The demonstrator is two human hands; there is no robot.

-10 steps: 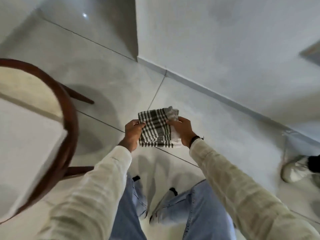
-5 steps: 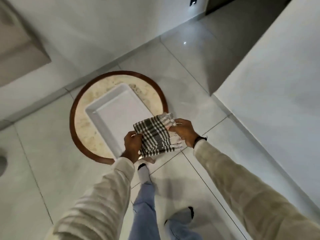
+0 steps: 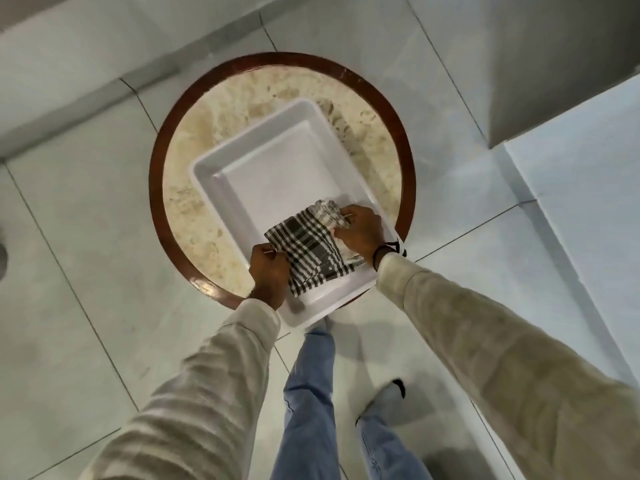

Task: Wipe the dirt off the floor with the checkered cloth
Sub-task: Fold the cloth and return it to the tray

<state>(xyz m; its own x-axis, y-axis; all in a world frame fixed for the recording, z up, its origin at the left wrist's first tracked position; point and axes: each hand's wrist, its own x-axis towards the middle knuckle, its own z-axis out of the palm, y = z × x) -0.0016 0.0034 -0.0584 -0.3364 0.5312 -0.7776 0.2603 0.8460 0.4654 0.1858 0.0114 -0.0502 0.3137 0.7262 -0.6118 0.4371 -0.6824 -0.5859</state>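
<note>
above round table (image 3: 180, 202) and white tray (image 3: 207, 168), both hands grip checkered cloth (image 3: 308, 247).

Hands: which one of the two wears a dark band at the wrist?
The right hand, gripping the checkered cloth's pale corner; the left hand has a bare wrist.

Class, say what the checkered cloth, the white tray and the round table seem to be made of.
Checkered cloth: woven fabric, soft folds. White tray: probably glossy plastic or ceramic; smooth moulded rim. Round table: mottled beige top like stone, rim looks like polished dark wood.
</note>
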